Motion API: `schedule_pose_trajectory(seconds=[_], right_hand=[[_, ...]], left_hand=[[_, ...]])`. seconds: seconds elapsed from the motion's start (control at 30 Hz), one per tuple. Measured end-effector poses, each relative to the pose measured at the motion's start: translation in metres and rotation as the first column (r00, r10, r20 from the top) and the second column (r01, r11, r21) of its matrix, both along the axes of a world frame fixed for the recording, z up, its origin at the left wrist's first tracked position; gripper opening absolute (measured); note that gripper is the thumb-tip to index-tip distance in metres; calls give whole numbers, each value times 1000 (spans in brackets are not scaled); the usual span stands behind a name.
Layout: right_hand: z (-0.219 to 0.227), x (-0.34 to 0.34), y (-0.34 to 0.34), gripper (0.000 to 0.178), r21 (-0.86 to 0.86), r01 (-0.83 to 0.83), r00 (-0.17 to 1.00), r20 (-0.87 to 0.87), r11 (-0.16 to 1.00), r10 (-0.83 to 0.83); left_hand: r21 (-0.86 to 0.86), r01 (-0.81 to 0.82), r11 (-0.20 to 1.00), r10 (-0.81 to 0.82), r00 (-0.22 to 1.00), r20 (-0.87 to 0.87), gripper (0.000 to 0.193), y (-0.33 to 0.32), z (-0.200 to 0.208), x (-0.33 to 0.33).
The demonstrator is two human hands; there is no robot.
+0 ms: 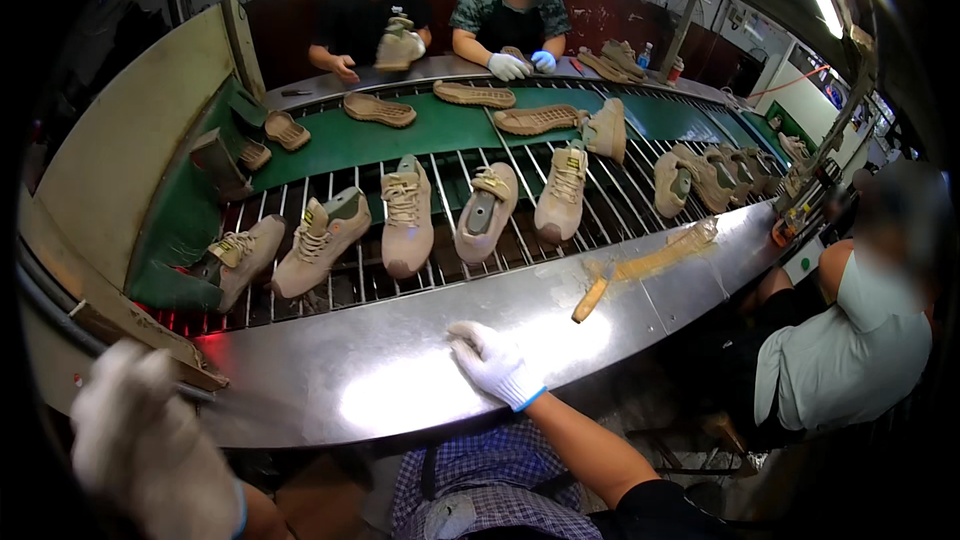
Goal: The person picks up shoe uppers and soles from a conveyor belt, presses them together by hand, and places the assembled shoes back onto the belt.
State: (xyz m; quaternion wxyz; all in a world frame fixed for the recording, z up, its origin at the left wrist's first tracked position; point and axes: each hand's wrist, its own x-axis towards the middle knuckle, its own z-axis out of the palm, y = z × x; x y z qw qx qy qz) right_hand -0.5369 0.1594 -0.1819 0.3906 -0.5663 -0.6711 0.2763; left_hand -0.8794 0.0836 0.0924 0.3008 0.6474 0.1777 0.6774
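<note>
My right hand (495, 365), in a white glove with a blue cuff, rests on the metal ledge (400, 340); its fingers are loosely bent and nothing shows in them. At the lower left, my left hand (160, 450), also gloved, is smeared by motion. Whether it holds anything cannot be made out. Beyond the ledge, a row of beige lace-up shoes stands on a rack of metal rods: a tilted shoe (240, 260) at the left end, a second shoe (320, 245), a third shoe (407, 225), a shoe with its tongue pulled up (487, 215), and another shoe (560, 195).
Loose tan soles (378, 109) lie on the green belt (430, 130). More shoes (715, 180) stand to the right. A tan strip (590, 300) lies on the ledge. Two people work across the belt, one lifting a shoe (398, 45); another person (850, 340) sits at right.
</note>
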Motion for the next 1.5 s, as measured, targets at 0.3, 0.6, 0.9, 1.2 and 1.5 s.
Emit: schedule_pose_trajectory(seconds=[0.3,0.6,0.9,1.2,1.5], right_hand=[[-2,2,-2,31,-38,17,999,-28,999,-18],[0,6,-8,31,-38,56,998,18,998,-56],[38,23,25,75,-193,128,986,-84,973,-147],[131,137,160,96,-237,222,812,-492,946,-314],[111,8,133,57,-352,-210,969,46,912,241]], left_hand=[[-520,-410,749,238,900,-366,38,150,-278,5],[-166,-642,748,338,585,-737,27,135,-310,24],[-136,-655,743,379,579,-722,26,139,-320,14],[-129,-655,744,387,580,-717,26,140,-317,13],[-121,-679,724,405,560,-723,25,137,-310,2]])
